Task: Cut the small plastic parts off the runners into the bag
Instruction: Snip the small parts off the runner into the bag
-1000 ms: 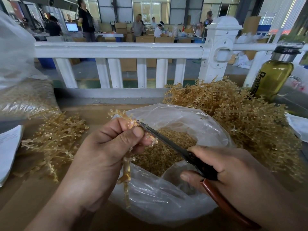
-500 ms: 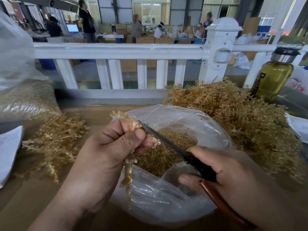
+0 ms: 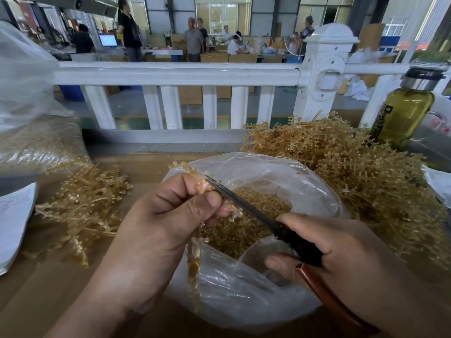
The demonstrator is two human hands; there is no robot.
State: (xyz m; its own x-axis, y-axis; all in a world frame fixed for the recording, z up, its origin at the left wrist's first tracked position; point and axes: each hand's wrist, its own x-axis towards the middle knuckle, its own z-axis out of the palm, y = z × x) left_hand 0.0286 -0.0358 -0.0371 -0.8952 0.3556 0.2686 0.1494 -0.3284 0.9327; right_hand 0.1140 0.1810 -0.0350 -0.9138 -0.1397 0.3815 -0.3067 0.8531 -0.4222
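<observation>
- Bag (image 3: pixel 244 301) mouth open under blades; runner piles (image 3: pixel 353 179) flank it.
- Runner (image 3: pixel 194 259) runs near-vertical, pinched by left hand (image 3: pixel 156 228).
- Right hand (image 3: pixel 341 259) grips scissors (image 3: pixel 288 234), blades narrow.

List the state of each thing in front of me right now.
left hand, gripping the runner
runner, held at the bag's mouth
scissors, blades against the runner
right hand, gripping the scissors
bag, open, partly filled with cut parts
runner pile, heaped right of the bag
bottle, upright, capped

Left hand (image 3: pixel 156 230) pinches runner (image 3: pixel 194 259) over bag (image 3: pixel 244 301); right hand (image 3: pixel 346 264) grips scissors (image 3: pixel 246 206)
</observation>
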